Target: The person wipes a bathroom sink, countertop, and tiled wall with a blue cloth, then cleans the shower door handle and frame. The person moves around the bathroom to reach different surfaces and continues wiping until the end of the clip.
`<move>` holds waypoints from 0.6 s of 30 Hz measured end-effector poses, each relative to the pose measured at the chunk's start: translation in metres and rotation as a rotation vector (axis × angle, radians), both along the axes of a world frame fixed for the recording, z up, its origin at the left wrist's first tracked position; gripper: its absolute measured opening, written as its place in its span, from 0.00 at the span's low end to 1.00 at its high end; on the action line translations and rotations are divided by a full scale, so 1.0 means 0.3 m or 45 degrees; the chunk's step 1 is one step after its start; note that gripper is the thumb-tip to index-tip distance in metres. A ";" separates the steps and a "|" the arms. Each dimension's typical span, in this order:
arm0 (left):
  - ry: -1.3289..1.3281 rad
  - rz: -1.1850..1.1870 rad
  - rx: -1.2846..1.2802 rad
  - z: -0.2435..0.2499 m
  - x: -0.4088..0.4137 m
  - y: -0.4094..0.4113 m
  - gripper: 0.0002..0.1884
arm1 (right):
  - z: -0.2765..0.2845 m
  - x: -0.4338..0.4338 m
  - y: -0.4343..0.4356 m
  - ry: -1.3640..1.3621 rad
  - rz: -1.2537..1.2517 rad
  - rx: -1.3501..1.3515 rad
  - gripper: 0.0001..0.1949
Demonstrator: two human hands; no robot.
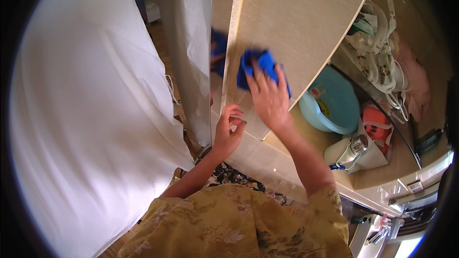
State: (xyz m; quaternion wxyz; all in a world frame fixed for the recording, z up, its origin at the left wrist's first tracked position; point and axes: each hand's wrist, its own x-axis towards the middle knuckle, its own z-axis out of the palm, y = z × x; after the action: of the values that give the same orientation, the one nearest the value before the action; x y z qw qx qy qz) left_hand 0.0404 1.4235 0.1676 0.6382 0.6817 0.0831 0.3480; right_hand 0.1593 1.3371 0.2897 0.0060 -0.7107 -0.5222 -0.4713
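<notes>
My right hand (267,96) presses a bunched blue cloth (260,64) against a beige tiled surface (304,18), its fingers spread over the folds. Hand and cloth are slightly blurred. Just to the left and nearer my body, my left hand (229,129) is raised with nothing in it, its fingers curled and the thumb apart from them. It is close to the pale edge trim (235,36) of the tiles. Whether it touches the tiles I cannot tell. A narrow glossy panel (219,10) beside the trim reflects the blue cloth.
White sheeting (93,114) hangs along the left. To the right, a recess holds a light-blue plastic basin (337,96), a steel-capped bottle (353,150) and a red package (376,125). Fabric bags (376,61) lie above them. Dark patterned material (233,175) covers the floor below.
</notes>
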 end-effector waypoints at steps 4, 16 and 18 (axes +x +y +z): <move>-0.057 0.008 -0.047 0.037 -0.028 0.002 0.27 | 0.114 -0.030 0.113 -0.105 -0.081 -0.035 0.25; 0.025 -0.013 -0.093 -0.069 -0.125 0.065 0.23 | -0.390 0.039 0.023 0.015 0.020 -0.500 0.25; -0.012 -0.020 -0.086 -0.040 -0.129 0.056 0.22 | -0.116 0.004 0.056 0.053 0.021 -0.174 0.23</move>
State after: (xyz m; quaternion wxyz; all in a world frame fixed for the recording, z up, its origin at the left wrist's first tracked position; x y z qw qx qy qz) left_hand 0.0017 1.4404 0.1557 0.6639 0.6587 0.0865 0.3434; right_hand 0.1605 1.3539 0.2549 -0.0280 -0.7148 -0.5587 -0.4197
